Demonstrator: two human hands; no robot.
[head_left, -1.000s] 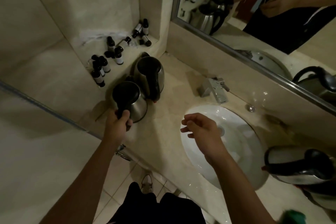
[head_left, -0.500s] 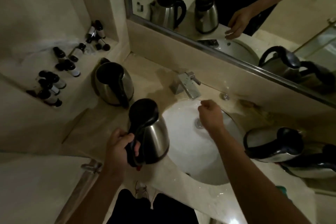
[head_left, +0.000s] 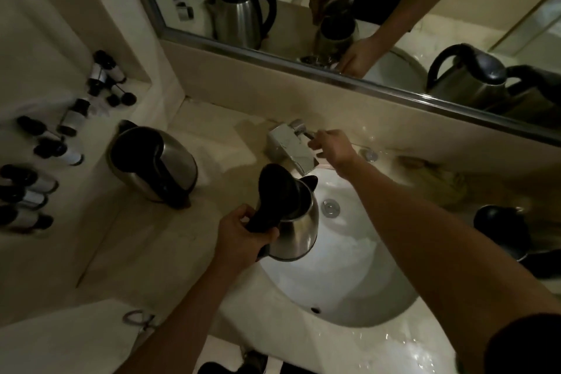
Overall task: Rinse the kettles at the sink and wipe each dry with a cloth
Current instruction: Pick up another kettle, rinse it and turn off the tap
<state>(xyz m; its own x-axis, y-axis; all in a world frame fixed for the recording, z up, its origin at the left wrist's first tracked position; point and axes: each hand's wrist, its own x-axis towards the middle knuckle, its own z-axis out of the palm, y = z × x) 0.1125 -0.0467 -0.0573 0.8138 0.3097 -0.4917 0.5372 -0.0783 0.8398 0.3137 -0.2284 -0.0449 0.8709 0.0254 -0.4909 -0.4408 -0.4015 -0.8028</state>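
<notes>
The white oval sink basin (head_left: 358, 288) sits in the pale marble counter (head_left: 158, 240), and the steel kettle with the black lid and handle (head_left: 291, 222), which stood on the counter at far left a second ago, now hangs over the basin's left half, its spout just under the square chrome faucet (head_left: 288, 149). The left hand (head_left: 243, 237) grips its black handle, fingers curled round it, lid flipped up. The right hand (head_left: 332, 147), which half a second ago hovered over the drain, now reaches the faucet's lever at the far side, fingers closed about it as far as the dim light shows. No water is visible running yet. I judge the rinse of this kettle is about to begin: the lever needs turning while the mouth stays under the outlet.

A second steel kettle (head_left: 154, 164) waits on the counter to the left. Another dark kettle (head_left: 504, 231) lies at the right edge. Small black-capped bottles (head_left: 54, 149) stand on the left ledge. No cloth is clearly visible.
</notes>
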